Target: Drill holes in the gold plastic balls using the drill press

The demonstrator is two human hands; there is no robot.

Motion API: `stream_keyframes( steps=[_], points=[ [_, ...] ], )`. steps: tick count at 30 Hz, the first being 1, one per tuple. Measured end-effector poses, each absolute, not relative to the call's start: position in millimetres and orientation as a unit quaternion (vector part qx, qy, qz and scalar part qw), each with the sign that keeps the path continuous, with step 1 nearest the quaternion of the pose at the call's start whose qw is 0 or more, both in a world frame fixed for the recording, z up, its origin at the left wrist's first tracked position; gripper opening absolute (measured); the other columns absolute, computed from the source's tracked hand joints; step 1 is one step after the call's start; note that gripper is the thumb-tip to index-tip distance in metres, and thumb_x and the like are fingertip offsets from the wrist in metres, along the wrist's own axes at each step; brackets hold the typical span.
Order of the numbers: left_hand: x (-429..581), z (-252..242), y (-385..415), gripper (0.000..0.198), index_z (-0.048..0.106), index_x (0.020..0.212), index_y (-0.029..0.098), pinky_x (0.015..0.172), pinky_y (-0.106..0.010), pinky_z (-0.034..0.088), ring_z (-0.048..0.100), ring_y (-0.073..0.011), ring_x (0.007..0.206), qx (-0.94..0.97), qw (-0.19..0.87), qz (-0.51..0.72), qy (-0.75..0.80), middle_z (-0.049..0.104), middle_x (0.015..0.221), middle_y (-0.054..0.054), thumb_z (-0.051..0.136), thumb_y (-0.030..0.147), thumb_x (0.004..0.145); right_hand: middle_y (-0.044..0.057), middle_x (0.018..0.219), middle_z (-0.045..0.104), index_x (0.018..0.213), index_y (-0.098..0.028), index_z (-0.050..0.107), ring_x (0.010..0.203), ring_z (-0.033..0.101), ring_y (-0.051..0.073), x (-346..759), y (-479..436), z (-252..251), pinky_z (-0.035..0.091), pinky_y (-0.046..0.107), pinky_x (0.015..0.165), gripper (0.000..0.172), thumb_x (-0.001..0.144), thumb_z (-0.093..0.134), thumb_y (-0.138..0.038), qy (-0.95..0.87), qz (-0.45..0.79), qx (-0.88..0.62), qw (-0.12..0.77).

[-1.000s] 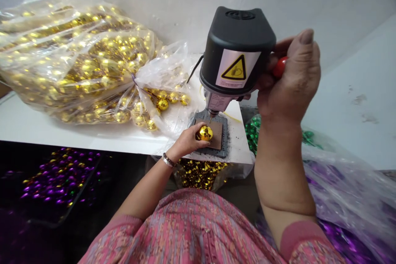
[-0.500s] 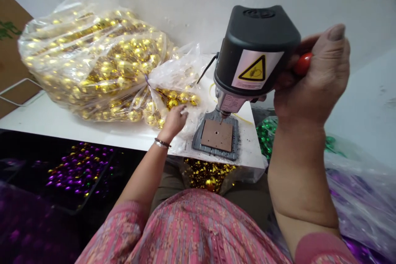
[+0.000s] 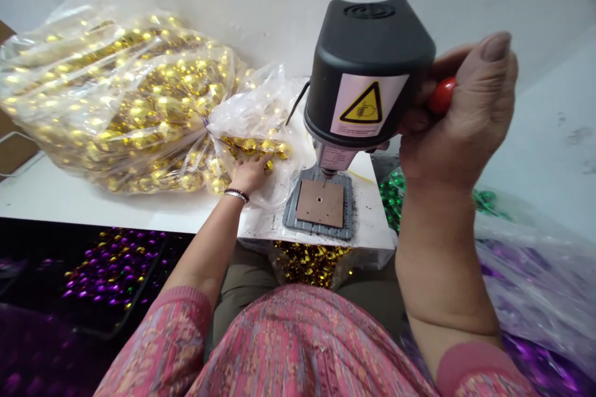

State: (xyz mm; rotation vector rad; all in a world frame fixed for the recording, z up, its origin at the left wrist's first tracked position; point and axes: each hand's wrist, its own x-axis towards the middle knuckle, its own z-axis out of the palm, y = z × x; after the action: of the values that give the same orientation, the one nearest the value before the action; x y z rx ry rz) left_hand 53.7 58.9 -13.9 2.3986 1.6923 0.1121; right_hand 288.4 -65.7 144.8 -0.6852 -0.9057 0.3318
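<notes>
Two bare hands in the head view, well apart from each other. Left hand [image 3: 249, 175] lying on the gathered end of a clear plastic bag [image 3: 116, 62], fingers open and released, no ball held, just beside a row of gold ball ornaments [image 3: 254, 146] inside the bag. Right hand [image 3: 465, 105] clenched around the red knob [image 3: 442, 95] of a bench drill press [image 3: 367, 74], fingers closed tight. Biggest danger, by judgement: fingers too near the drill bit [image 3: 322, 175] during a pull on the knob, mostly from a ball held close under the bit. Also possible: a cracked ball from too much pressure on a seemingly thin shell, or a slip on the brown pad [image 3: 320, 203] because of the smooth surface. Another risk: a slide of the heavy bag over the edge of the white table [image 3: 139, 211]. Gold ball ornaments round and mirror-bright, many together inside the bag, left of the drill press, none on the pad. Below the table, purple beads [image 3: 116, 267] in a dark tray, and green balls [image 3: 391, 198] on the right.
</notes>
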Motion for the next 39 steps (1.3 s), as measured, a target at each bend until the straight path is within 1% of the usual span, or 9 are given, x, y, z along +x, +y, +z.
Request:
stream_keyframes(
  steps=[3,7,10,13,17,20,24,32,39],
  points=[
    [65,-21,53,0.049,0.058,0.143,0.023,0.109,-0.042,0.041,0.061,-0.029,0.12,0.84,0.169,0.06,0.513,0.06,0.136,-0.015,0.051,0.026,0.095,-0.008,0.055,0.041,0.081,-0.018,0.049,0.041,0.032,0.001,289,-66,142,0.018,0.018,0.036,0.039,0.091,0.053,-0.055,-0.435,0.152,-0.327,0.825],
    [76,-21,39,0.058,0.056,0.142,0.014,0.104,-0.036,0.047,0.061,-0.0253,0.115,0.782,0.274,0.177,0.531,0.066,0.123,-0.013,0.062,0.026,0.086,-0.008,0.058,0.042,0.084,-0.016,0.05,0.044,0.035,0.0,293,-66,136,0.021,0.016,0.038,0.039,0.091,0.052,-0.055,-0.457,0.147,-0.309,0.821],
    [80,-17,26,0.049,0.063,0.123,0.017,0.079,-0.025,0.053,0.064,-0.0175,0.093,0.656,0.461,0.295,0.52,0.069,0.104,-0.006,0.07,0.04,0.081,-0.008,0.06,0.044,0.085,-0.016,0.05,0.044,0.036,-0.001,295,-65,134,0.023,0.014,0.039,0.043,0.088,0.052,-0.059,-0.467,0.149,-0.309,0.815],
    [83,-14,10,0.046,0.063,0.1,0.017,0.052,-0.017,0.041,0.057,-0.0091,0.064,0.481,0.683,0.352,0.421,0.066,0.085,-0.002,0.069,0.059,0.082,-0.009,0.059,0.044,0.085,-0.016,0.05,0.044,0.036,-0.002,295,-65,136,0.023,0.013,0.039,0.044,0.088,0.051,-0.059,-0.463,0.153,-0.317,0.813],
    [89,-14,-10,0.054,0.06,0.103,0.018,0.043,-0.016,0.035,0.056,-0.0087,0.054,0.344,0.802,0.328,0.363,0.067,0.082,-0.002,0.068,0.067,0.081,-0.009,0.058,0.042,0.084,-0.017,0.049,0.042,0.035,-0.002,295,-65,136,0.023,0.013,0.038,0.044,0.087,0.052,-0.06,-0.458,0.154,-0.317,0.816],
    [89,-15,-21,0.054,0.058,0.12,0.022,0.049,-0.017,0.042,0.066,-0.0114,0.063,0.358,0.809,0.318,0.342,0.069,0.09,-0.002,0.079,0.049,0.079,-0.009,0.059,0.043,0.085,-0.017,0.05,0.043,0.036,-0.003,296,-65,135,0.024,0.012,0.039,0.046,0.086,0.051,-0.062,-0.467,0.151,-0.322,0.81],
    [90,-15,-27,0.072,0.053,0.139,0.026,0.062,-0.021,0.05,0.071,-0.0142,0.077,0.44,0.774,0.281,0.358,0.071,0.103,-0.004,0.084,0.033,0.074,-0.01,0.059,0.041,0.086,-0.017,0.05,0.043,0.035,-0.004,297,-65,133,0.024,0.01,0.042,0.045,0.087,0.05,-0.062,-0.475,0.145,-0.324,0.805],
    [106,-13,-25,0.072,0.056,0.143,0.019,0.056,-0.022,0.046,0.062,-0.0102,0.063,0.628,0.598,0.208,0.452,0.073,0.095,-0.003,0.079,0.029,0.076,-0.008,0.062,0.044,0.085,-0.016,0.051,0.044,0.036,-0.001,296,-67,135,0.024,0.015,0.039,0.05,0.081,0.053,-0.067,-0.47,0.159,-0.323,0.806],
    [115,-13,-26,0.066,0.062,0.138,0.016,0.082,-0.03,0.055,0.068,-0.0195,0.091,0.757,0.434,0.165,0.459,0.075,0.115,-0.007,0.078,0.032,0.076,-0.007,0.06,0.044,0.081,-0.018,0.05,0.044,0.035,0.001,291,-73,141,0.023,0.02,0.039,0.054,0.079,0.057,-0.071,-0.456,0.176,-0.32,0.811]
  ],
)
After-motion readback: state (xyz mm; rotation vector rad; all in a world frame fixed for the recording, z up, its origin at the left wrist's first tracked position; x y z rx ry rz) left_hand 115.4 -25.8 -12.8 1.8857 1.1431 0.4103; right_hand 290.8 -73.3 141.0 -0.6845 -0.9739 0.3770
